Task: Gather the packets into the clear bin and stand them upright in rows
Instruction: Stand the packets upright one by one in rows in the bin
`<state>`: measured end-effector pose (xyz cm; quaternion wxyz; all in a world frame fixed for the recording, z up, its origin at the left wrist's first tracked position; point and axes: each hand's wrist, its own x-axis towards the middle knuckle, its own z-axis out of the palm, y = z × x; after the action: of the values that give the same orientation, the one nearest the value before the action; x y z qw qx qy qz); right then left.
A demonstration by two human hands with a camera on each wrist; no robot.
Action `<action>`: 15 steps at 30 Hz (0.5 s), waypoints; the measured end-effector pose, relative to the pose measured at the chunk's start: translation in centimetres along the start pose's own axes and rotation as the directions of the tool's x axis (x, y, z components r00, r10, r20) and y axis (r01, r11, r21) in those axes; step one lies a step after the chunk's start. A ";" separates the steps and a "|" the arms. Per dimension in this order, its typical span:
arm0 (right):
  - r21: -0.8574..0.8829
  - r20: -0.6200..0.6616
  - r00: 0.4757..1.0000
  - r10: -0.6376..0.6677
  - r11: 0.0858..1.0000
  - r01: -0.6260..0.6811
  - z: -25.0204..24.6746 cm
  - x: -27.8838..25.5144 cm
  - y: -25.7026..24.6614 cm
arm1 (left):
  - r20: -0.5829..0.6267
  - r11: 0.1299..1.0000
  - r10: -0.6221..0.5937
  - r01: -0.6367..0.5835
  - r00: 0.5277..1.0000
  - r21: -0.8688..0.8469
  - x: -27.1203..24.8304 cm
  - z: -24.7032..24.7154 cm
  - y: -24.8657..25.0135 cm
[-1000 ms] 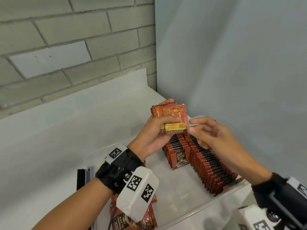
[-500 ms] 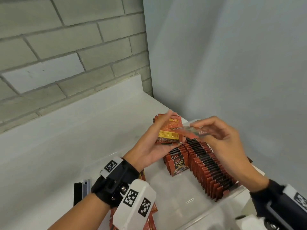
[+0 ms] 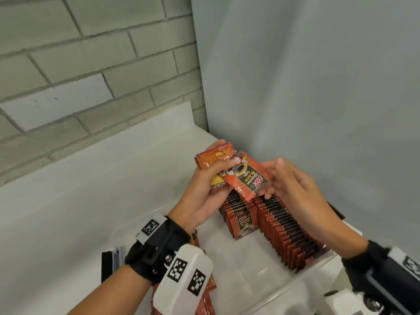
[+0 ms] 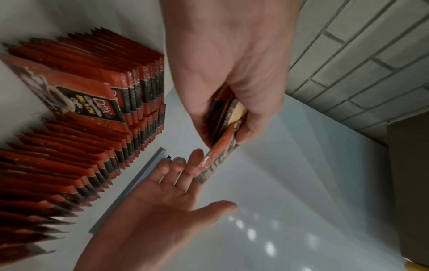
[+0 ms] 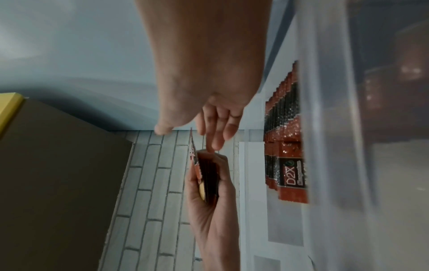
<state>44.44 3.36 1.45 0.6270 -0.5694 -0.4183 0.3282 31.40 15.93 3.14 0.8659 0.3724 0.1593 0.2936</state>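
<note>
My left hand [image 3: 211, 178] grips a small stack of red-orange packets [image 3: 210, 159] above the clear bin [image 3: 306, 284]. One packet [image 3: 248, 178] lies face up and askew on that stack, pinned by my left thumb. My right hand [image 3: 281, 178] is open, its fingers touching that packet's right edge from below, thumb lifted clear. The left wrist view shows the stack [image 4: 223, 113] edge-on and the right palm [image 4: 171, 183] spread. Inside the bin a long row [image 3: 286, 230] and a shorter row [image 3: 241, 214] of packets stand upright.
Loose packets [image 3: 205, 298] lie under my left wrist, beside the bin. A black and silver object [image 3: 112, 262] sits on the white counter [image 3: 91, 189]. A grey panel stands right behind the bin, brick wall to the left. A brown box [image 4: 408, 183] sits nearby.
My right hand drew one packet off the stack, turned it face up and laid it on top. The left thumb now pins it and the right thumb has lifted away.
</note>
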 end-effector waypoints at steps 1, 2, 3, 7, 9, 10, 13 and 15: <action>0.003 0.048 0.998 0.034 0.999 -0.034 0.0 0.0 0.1 | -0.004 1.000 0.014 -0.014 1.000 -0.002 0.0 0.0 0.0; 0.002 0.084 0.994 0.064 0.998 -0.065 0.1 -0.1 0.0 | -0.007 1.000 0.025 -0.025 1.000 -0.001 0.0 0.1 0.0; 0.012 0.104 0.990 0.090 0.996 -0.092 0.1 -0.1 -0.1 | -0.004 0.999 0.033 -0.033 0.999 0.001 0.0 0.1 -0.1; 0.066 0.059 0.989 0.135 0.988 -0.138 0.0 0.0 -0.3 | 0.018 0.999 0.032 -0.033 0.999 0.020 -0.1 0.0 -0.1; 0.105 -0.003 0.989 0.149 0.983 -0.148 -0.2 0.2 -0.2 | 0.032 0.999 0.007 -0.009 0.999 0.044 -0.1 -0.1 -0.1; 0.121 -0.027 0.989 0.147 0.982 -0.143 -0.3 0.2 -0.1 | 0.035 0.998 -0.008 0.006 0.999 0.059 -0.1 -0.2 -0.1; 0.125 -0.092 0.986 0.136 0.984 -0.124 -0.5 0.4 0.1 | 0.060 0.994 -0.062 0.057 0.996 0.089 0.0 -0.2 -0.2; 0.135 -0.113 0.985 0.133 0.984 -0.117 -0.6 0.4 0.2 | 0.079 0.991 -0.093 0.085 0.992 0.101 -0.1 -0.2 -0.1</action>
<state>45.15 3.53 1.31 0.6645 -0.5723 -0.3208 0.3578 31.30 15.94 2.88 0.8648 0.4188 0.1536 0.2306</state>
